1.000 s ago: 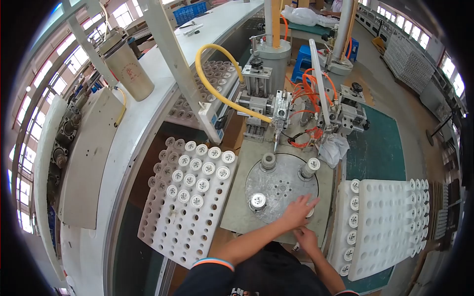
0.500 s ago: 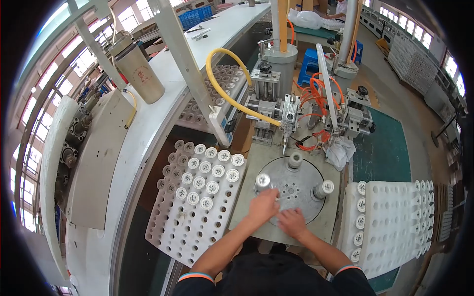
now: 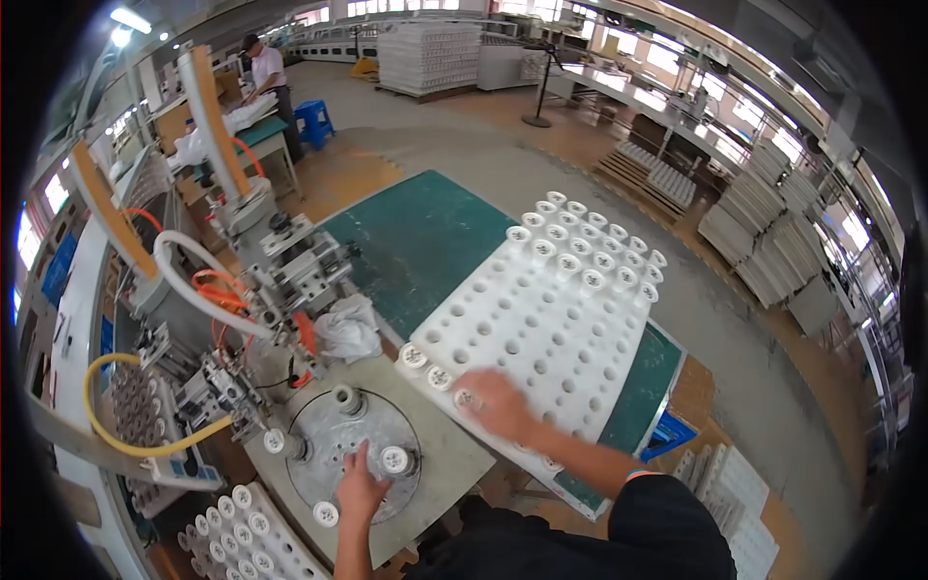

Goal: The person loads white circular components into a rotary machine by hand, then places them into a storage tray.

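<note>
My right hand (image 3: 498,408), blurred by motion, reaches over the near edge of a white perforated tray (image 3: 522,333). Its fingers close around a white cup-shaped part (image 3: 467,398) with a patterned round face, which is in line with similar parts along that edge. Over the round metal turntable (image 3: 314,476), my left hand (image 3: 358,486) has its fingers apart and nothing visible in them. One white-topped part (image 3: 395,460) stands just right of those fingers, and another white part (image 3: 326,513) is left of the hand. At the turntable's far side, a fixture (image 3: 347,400) shows no white face.
Metal fixtures with orange tubes (image 3: 304,256) and a yellow hose (image 3: 101,360) stand beyond the turntable. A crumpled white bag (image 3: 349,327) lies nearby. Another tray of parts (image 3: 256,527) is at lower left. A person (image 3: 266,72) stands in the background.
My view has swung right. My right hand has left the turntable and moved to the tray on the right. My left hand remains over the turntable, its fingers now spread.
</note>
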{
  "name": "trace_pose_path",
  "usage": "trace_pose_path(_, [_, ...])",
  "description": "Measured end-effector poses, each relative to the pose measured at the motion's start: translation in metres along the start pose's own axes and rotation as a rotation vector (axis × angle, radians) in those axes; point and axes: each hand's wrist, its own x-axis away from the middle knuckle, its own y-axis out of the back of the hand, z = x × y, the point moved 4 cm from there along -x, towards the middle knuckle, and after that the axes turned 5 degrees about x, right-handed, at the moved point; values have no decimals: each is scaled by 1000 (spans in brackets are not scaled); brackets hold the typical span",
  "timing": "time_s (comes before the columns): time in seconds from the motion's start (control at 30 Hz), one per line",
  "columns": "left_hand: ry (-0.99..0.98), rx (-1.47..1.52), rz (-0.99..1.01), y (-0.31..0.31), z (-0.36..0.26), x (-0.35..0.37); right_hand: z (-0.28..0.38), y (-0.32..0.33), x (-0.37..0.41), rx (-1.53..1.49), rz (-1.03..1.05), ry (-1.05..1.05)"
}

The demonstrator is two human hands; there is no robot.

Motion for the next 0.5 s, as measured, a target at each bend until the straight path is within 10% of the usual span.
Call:
trace_pose_path(0.2, [-106, -244, 123, -41, -27, -16, -191, 137, -41, 619, -377, -242])
trace_pose_path(0.5, [205, 66, -123, 13, -2, 68, -309, 124, -66, 965, -101, -156])
